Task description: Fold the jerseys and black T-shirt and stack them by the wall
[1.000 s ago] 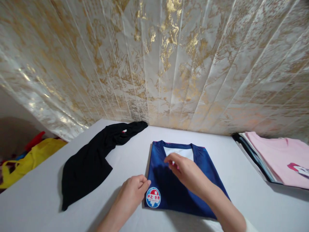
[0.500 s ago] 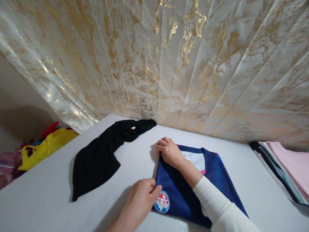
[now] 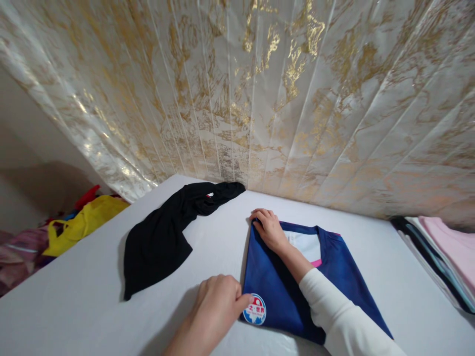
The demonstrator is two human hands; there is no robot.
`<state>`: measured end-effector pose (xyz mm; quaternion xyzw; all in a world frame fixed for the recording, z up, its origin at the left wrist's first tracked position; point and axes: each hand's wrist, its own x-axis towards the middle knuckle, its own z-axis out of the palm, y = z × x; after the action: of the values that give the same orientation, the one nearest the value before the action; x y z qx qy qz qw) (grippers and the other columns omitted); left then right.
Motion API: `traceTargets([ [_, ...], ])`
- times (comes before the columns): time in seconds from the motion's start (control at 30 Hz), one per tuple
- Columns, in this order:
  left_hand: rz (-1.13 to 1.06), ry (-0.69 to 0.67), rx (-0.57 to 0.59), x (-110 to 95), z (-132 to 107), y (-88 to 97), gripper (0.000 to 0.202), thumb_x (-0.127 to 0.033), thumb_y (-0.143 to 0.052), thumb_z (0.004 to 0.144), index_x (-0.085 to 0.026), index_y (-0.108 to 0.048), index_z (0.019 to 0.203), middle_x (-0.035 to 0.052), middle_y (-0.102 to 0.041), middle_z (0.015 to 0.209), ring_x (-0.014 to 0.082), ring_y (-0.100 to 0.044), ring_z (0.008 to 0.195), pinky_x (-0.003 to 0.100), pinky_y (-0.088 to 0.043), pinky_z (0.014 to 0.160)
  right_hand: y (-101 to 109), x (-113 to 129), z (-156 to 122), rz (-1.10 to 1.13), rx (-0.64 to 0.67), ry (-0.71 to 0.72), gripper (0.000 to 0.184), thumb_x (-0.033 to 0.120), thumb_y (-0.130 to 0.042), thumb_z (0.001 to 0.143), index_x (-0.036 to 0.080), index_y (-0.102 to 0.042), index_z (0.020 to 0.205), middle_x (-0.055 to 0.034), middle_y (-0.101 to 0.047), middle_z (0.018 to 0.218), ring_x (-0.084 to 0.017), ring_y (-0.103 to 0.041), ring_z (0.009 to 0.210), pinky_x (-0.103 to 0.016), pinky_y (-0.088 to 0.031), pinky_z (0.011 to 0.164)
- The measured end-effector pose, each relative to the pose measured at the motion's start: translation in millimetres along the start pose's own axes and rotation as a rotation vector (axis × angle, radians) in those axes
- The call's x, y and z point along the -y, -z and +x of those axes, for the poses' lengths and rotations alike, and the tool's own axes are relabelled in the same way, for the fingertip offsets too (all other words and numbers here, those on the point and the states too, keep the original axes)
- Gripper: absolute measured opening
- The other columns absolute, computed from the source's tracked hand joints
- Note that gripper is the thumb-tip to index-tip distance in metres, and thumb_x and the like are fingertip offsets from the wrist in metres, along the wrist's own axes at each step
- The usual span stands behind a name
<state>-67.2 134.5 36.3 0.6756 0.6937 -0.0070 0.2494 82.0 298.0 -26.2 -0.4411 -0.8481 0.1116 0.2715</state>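
Note:
A dark blue shirt (image 3: 293, 296) lies folded into a flat shape, with its white-lined neck opening at the far side and a round red, white and blue badge (image 3: 255, 309) near its lower left corner. My right hand (image 3: 270, 229) reaches across it, fingers closed over the shirt's far left corner. Lower on the same left edge, my left hand (image 3: 217, 309) is closed, its thumb on top beside the badge and its fingertips hidden. A crumpled black garment (image 3: 158, 249) lies to the left of both hands.
The white surface (image 3: 92, 301) runs back to a white and gold curtain (image 3: 260, 99). A stack of folded clothes (image 3: 451, 247), pink on top, sits at the right edge. Beyond the surface's left edge is a pile with a yellow cloth item (image 3: 87, 222).
The whole view has shifted slightly, so things appear a little farther right. Both hands keep to the left edge of the blue shirt, with almost no change in their grip.

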Motion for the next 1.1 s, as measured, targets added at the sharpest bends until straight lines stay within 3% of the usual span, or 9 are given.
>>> traceTargets([
  [0.13, 0.01, -0.03, -0.11, 12, -5, -5.5, 0.012, -0.031, -0.055, 0.086, -0.023, -0.064, 0.088, -0.0003, -0.068, 0.07, 0.0198, -0.066, 0.069, 0.025, -0.04, 0.06, 7, 6, -3, -0.002, -0.015, -0.032, 0.036, 0.003, -0.043, 0.083, 0.018, -0.058, 0.113, -0.0111, -0.06, 0.123, -0.024, -0.05, 0.116, -0.042, -0.04, 0.091],
  [0.23, 0.028, -0.183, -0.394, 16, -7, -19.1, 0.029, -0.02, -0.043, 0.091, -0.02, -0.054, 0.118, 0.0068, -0.069, 0.101, 0.0217, -0.066, 0.093, 0.031, -0.048, 0.076, 15, 21, -18, -0.018, -0.017, -0.013, 0.043, 0.002, -0.041, 0.083, 0.016, -0.054, 0.122, -0.0132, -0.053, 0.136, -0.025, -0.04, 0.131, -0.046, -0.035, 0.099],
  [0.33, 0.165, -0.445, -0.609, 13, -6, -37.8, 0.047, -0.021, -0.04, 0.092, -0.017, -0.038, 0.139, 0.0118, -0.048, 0.141, 0.0245, -0.047, 0.127, 0.038, -0.041, 0.099, 21, 39, -42, -0.08, 0.015, 0.026, 0.044, 0.007, -0.04, 0.087, 0.015, -0.051, 0.129, -0.0142, -0.046, 0.143, -0.025, -0.034, 0.137, -0.048, -0.031, 0.105],
  [0.43, 0.299, -0.599, -0.553, 10, -3, -52.7, 0.057, -0.03, -0.043, 0.093, -0.015, -0.026, 0.146, 0.0103, -0.034, 0.151, 0.0249, -0.033, 0.137, 0.042, -0.035, 0.106, 26, 49, -68, -0.191, 0.042, -0.015, 0.043, 0.014, -0.041, 0.091, 0.012, -0.049, 0.133, -0.0153, -0.042, 0.146, -0.025, -0.033, 0.138, -0.047, -0.029, 0.108],
  [0.57, 0.364, -0.627, -0.472, 14, -1, -61.0, 0.06, -0.042, -0.043, 0.094, -0.013, -0.03, 0.145, 0.0111, -0.032, 0.151, 0.0258, -0.032, 0.138, 0.043, -0.036, 0.106, 40, 46, -104, -0.347, 0.02, -0.09, 0.049, 0.03, -0.046, 0.093, 0.01, -0.044, 0.138, -0.0151, -0.036, 0.149, -0.027, -0.031, 0.139, -0.045, -0.029, 0.11],
  [0.67, 0.365, -0.618, -0.513, 11, 1, -60.6, 0.059, -0.039, -0.041, 0.095, -0.012, -0.029, 0.146, 0.012, -0.031, 0.151, 0.0256, -0.03, 0.139, 0.041, -0.037, 0.105, 53, 43, -129, -0.441, -0.033, -0.119, 0.054, 0.042, -0.045, 0.093, 0.014, -0.044, 0.139, -0.0142, -0.035, 0.15, -0.029, -0.028, 0.14, -0.048, -0.029, 0.109],
  [0.8, 0.292, -0.611, -0.591, -17, 10, -58.3, 0.059, -0.03, -0.038, 0.095, -0.011, -0.022, 0.148, 0.0126, -0.025, 0.153, 0.0256, -0.024, 0.141, 0.041, -0.036, 0.107, 64, 39, -151, -0.488, -0.092, -0.169, 0.055, 0.047, -0.041, 0.093, 0.021, -0.041, 0.141, -0.0102, -0.031, 0.152, -0.03, -0.023, 0.141, -0.052, -0.027, 0.108],
  [0.93, 0.247, -0.55, -0.588, -41, 32, -63.6, 0.063, -0.041, -0.042, 0.094, -0.009, -0.027, 0.147, 0.0188, -0.023, 0.153, 0.0335, -0.022, 0.141, 0.049, -0.035, 0.106, 64, 18, -160, -0.532, -0.108, -0.283, 0.058, 0.052, -0.037, 0.093, 0.017, -0.044, 0.14, -0.0135, -0.034, 0.151, -0.032, -0.025, 0.141, -0.053, -0.027, 0.108],
  [1.1, 0.253, -0.518, -0.544, -41, 47, -71.7, 0.069, -0.052, -0.049, 0.088, -0.013, -0.035, 0.144, 0.0203, -0.027, 0.152, 0.0394, -0.025, 0.138, 0.056, -0.034, 0.104, 57, -15, -168, -0.573, -0.104, -0.479, 0.068, 0.059, -0.028, 0.093, 0.013, -0.044, 0.14, -0.0173, -0.035, 0.15, -0.032, -0.027, 0.14, -0.052, -0.03, 0.107],
])
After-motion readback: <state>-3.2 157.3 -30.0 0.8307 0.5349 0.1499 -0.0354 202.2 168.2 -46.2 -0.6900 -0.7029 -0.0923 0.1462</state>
